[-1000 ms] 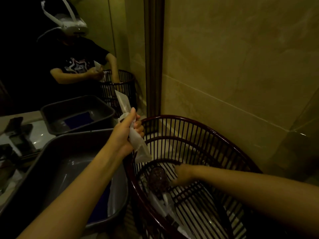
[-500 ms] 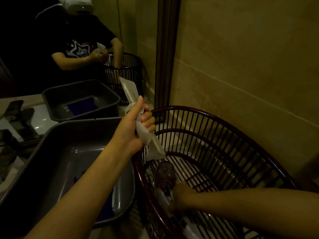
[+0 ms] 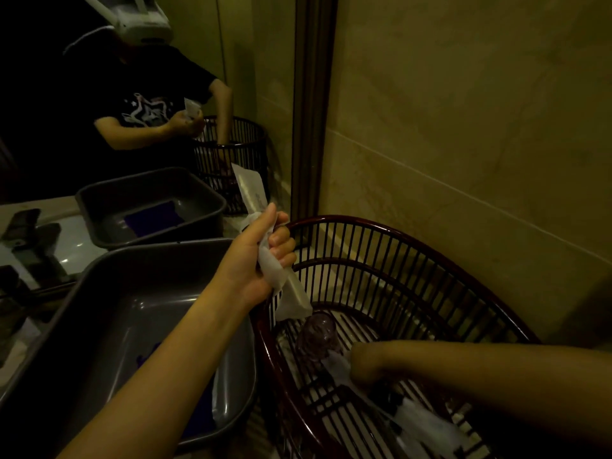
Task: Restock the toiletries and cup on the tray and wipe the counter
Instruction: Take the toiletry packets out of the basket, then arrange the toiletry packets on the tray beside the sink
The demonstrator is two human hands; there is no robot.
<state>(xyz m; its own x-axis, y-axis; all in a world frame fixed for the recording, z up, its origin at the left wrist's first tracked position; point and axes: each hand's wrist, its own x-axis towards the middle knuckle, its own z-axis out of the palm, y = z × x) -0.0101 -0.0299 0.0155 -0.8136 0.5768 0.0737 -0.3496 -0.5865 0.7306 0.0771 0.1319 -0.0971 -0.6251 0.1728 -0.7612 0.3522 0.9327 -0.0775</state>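
Note:
My left hand (image 3: pixel 256 256) is shut on a bunch of white toiletry packets (image 3: pixel 281 279) and holds them above the rim of a dark red slatted basket (image 3: pixel 414 250). My right hand (image 3: pixel 367 364) reaches down into that basket, fingers curled at a white packet (image 3: pixel 337 362) on its floor. Whether it grips the packet I cannot tell. A purple patterned glass cup (image 3: pixel 316 337) stands in the basket just left of my right hand. More wrapped packets (image 3: pixel 427 425) lie on the basket floor below my right forearm.
A grey plastic tray (image 3: pixel 126 323) with a blue cloth (image 3: pixel 198 412) in it sits left of the basket. A mirror (image 3: pixel 149 111) behind repeats the tray, the basket and me. A tiled wall (image 3: pixel 463 127) closes the right side.
The view has closed in on the basket. My right hand has moved from beside the cup down to the packets on the basket floor. My left hand keeps its packets.

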